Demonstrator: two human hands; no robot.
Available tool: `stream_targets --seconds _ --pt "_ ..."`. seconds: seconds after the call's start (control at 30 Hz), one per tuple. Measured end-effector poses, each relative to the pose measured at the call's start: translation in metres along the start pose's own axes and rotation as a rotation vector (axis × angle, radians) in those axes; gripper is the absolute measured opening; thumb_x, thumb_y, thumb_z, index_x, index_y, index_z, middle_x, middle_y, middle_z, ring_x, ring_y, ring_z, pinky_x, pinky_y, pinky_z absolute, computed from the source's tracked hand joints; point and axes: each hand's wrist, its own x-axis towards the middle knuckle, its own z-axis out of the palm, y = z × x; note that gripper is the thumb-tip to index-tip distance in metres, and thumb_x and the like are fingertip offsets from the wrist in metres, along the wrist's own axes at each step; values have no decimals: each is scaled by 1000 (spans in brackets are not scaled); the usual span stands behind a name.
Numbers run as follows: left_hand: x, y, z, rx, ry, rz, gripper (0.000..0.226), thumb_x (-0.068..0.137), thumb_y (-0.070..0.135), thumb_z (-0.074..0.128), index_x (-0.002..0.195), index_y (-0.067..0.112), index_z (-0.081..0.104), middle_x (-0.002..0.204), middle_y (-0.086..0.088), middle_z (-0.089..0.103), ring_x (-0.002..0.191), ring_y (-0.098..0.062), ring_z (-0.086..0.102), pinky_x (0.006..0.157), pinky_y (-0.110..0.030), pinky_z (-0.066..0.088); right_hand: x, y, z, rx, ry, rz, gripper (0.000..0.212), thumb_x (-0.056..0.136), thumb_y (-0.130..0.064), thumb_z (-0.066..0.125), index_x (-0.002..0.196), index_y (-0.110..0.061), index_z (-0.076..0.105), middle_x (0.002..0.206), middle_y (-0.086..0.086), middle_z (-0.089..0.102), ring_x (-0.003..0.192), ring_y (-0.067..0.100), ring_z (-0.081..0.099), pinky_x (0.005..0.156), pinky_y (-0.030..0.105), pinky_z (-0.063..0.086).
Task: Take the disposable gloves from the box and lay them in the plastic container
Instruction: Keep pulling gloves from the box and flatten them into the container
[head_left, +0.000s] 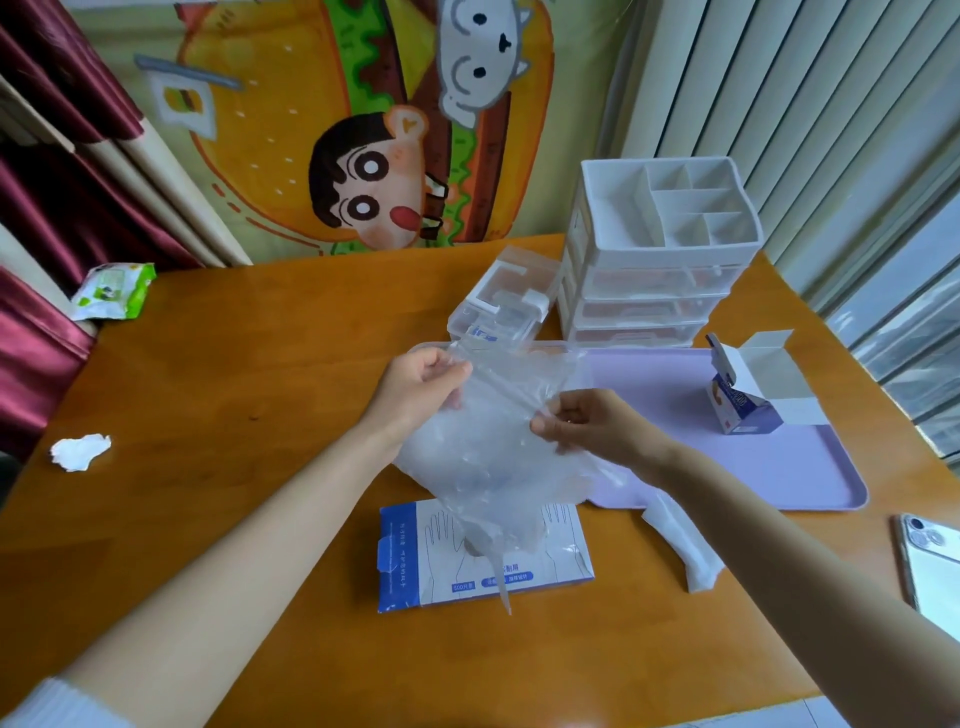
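Head view: the gloves (483, 457) are out of the box (410, 561) (flat on the tabletop (260, 364) below), pinched in the grip of left hand (421, 384) and right hand (587, 423); laying them in the plastic container (498, 306) beyond is not yet done.

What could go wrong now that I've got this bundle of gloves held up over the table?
One: the left hand and right hand pinch the gloves only at the upper edge, and a strand dangles over the box, so loose ones may slip out. Two: the plastic container looks narrower than the floppy bundle, so it may bunch or spill over the rim.
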Motion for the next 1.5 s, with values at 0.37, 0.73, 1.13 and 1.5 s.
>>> stream_targets --seconds 0.37,0.73,1.13,1.5 --pt "34 59 -23 -45 45 281 9 93 13 58 92 5 57 98 -17 66 92 -15 61 84 -23 47 48 -60 -49 -212 650 -401 13 81 -15 73 72 -14 62 69 3 63 61 -1 49 62 17 39" --pt "20 -5 -40 735 -201 689 9 85 15 67 78 15 62 98 3 60 103 -2 45 99 -8 24 49 -4 -37 -794 343 -870 23 77 8 64 83 -14 70 86 1 65 81 17 50 65 27 43" --pt "54 -69 -9 1400 -529 426 18 95 13 45 106 18 58 115 1 45 114 -18 36 99 -26 26 92 58 10 -977 -199 -275 38 93 1 44 117 -23 61 125 -3 53 115 16 50 86 25 40" --pt "69 -62 9 1601 -559 306 31 94 4 48 122 14 58 128 -6 52 122 -23 42 106 -33 28 89 36 16 -652 -272 -122 31 96 -15 54 127 -16 56 123 -1 62 106 13 60 98 26 45"
